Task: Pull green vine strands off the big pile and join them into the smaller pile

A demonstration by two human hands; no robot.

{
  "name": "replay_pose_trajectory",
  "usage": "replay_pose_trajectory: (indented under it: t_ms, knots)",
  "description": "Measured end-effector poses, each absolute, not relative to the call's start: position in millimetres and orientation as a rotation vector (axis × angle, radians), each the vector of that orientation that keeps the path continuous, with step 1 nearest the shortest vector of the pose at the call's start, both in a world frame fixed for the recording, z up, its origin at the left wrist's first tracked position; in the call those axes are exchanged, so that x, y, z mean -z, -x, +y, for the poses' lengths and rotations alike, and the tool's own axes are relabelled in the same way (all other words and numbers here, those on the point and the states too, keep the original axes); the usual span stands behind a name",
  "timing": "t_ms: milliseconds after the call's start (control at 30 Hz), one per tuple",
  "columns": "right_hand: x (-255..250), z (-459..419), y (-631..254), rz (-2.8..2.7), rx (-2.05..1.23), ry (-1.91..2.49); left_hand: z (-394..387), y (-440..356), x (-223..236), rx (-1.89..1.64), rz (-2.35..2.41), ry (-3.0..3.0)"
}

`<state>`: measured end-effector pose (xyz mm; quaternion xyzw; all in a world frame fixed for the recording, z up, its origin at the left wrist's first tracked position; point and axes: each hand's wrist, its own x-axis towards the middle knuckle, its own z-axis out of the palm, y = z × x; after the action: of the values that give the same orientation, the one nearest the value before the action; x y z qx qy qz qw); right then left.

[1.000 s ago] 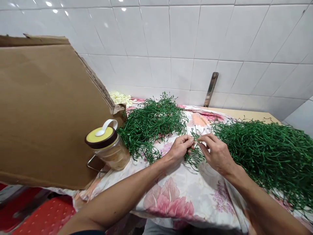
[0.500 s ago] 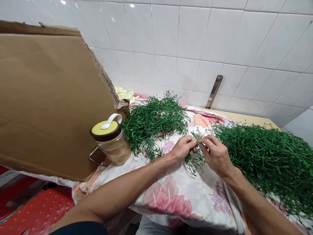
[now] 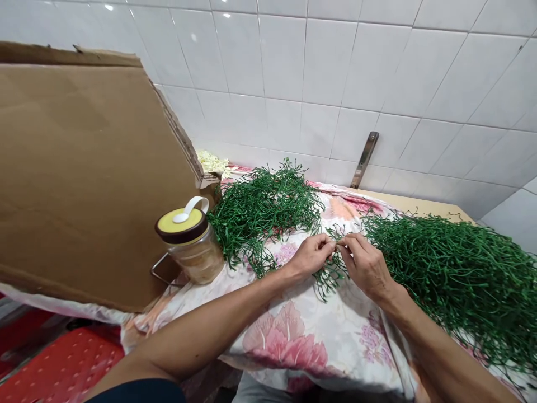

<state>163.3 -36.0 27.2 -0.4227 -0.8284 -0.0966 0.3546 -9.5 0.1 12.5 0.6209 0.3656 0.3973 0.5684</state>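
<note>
Over the middle of the flowered cloth, my left hand (image 3: 312,254) and my right hand (image 3: 364,263) meet fingertip to fingertip. Both are closed in a pinch on a small bunch of green artificial stems (image 3: 328,284), whose thin sprigs stick out above and hang below the fingers. The exact spot they pinch is mostly covered by the fingers. A loose heap of the same green stems (image 3: 268,204) lies beyond my left hand. To the right of my right hand lies a larger, denser pile of green stems (image 3: 457,268).
A clear jar (image 3: 197,260) with a yellow and brown lid stands left of the heap, by a big cardboard sheet (image 3: 84,179). Pale yellow pieces (image 3: 212,162) lie behind. A metal strip (image 3: 364,159) leans on the tiled wall (image 3: 281,61). A red stool (image 3: 62,364) is lower left.
The camera view has shifted slightly. Both hands stay pinched together on the small bunch, with hardly any movement of the fingers; the piles lie as before.
</note>
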Motion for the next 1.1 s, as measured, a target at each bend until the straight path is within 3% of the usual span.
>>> replay_pose_trajectory:
  t_ms: [200,400,1100]
  knots:
    - [-26,-35,-163,-2.149,0.221,1.114,-1,13,-16,-1.048,0.949,-1.680]
    - [-25,-32,-170,-2.107,0.084,1.044,4,11,-17,-0.932,0.910,-1.440]
    - [-33,-38,-177,-1.938,0.295,1.061,2,12,-20,-0.867,0.852,-1.083]
